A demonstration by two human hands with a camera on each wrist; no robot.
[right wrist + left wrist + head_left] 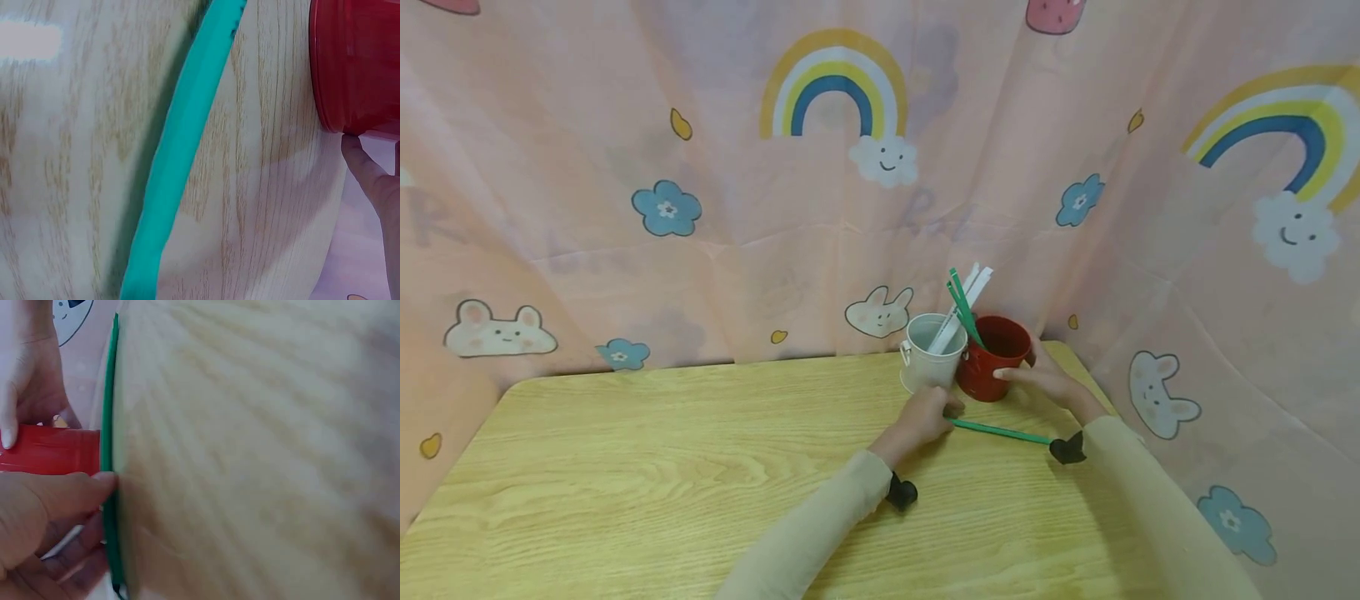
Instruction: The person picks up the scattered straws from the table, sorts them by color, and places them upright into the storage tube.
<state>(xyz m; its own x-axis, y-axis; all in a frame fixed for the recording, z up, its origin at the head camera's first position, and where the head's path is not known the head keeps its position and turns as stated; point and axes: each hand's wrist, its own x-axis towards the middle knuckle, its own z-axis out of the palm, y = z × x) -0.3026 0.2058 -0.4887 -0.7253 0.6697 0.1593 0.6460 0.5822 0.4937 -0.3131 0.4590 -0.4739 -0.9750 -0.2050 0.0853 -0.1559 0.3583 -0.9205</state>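
In the head view, my left hand (925, 414) pinches one end of a long thin green straw-like stick (1000, 430) low over the table. The left wrist view shows the thumb (81, 487) on the stick (108, 394), fingers on its other side. My right hand (1051, 379) grips a small red bucket (988, 379), thumb on its near side. In the right wrist view, a finger touches the bucket (369, 69) near its rounded edge. Green sticks (962, 302) lean out of the red bucket. White sticks (962, 310) stand in the white bucket (925, 367) beside it.
Both buckets stand near the back right of the wood-grain table (625, 475). A pink curtain (722, 275) with rainbows and animals hangs behind and along the right side. Black devices sit at the left wrist (901, 493) and right wrist (1067, 450).
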